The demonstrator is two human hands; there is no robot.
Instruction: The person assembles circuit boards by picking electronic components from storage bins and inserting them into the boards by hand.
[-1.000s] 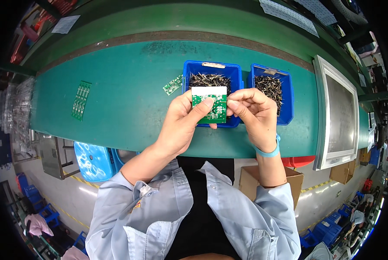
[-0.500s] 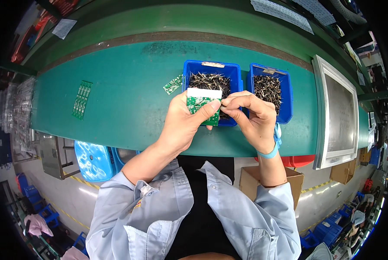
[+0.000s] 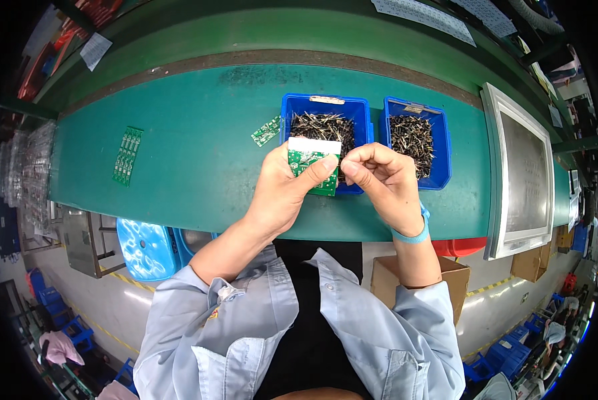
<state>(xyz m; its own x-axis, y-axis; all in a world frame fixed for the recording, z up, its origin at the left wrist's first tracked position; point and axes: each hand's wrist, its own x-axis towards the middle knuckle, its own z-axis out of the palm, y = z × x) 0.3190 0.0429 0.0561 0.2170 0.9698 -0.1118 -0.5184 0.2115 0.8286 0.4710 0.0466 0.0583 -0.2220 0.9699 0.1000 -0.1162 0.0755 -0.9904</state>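
Observation:
My left hand (image 3: 276, 190) grips a green circuit board (image 3: 301, 160) by its left side, thumb across its face. Along the board's far edge runs a white strip (image 3: 314, 145). Close to the board's right edge, my right hand (image 3: 391, 190) has thumb and index finger pinched together. Whatever lies between those fingertips is too small or hidden to make out. Both hands are over the near part of a blue bin (image 3: 365, 123) filled with small dark parts with metal leads (image 3: 322, 125). A light blue band (image 3: 412, 235) circles my right wrist.
A second blue bin (image 3: 443, 157) of similar leaded parts stands to the right. Green circuit boards lie on the green bench (image 3: 192, 153): one board (image 3: 127, 157) at far left, another board (image 3: 267, 132) beside the first bin. A light-framed panel (image 3: 522, 170) stands at the right.
My right hand has shifted slightly down and left, its fingertips now lower along the board's right edge. My left hand and the board have barely moved.

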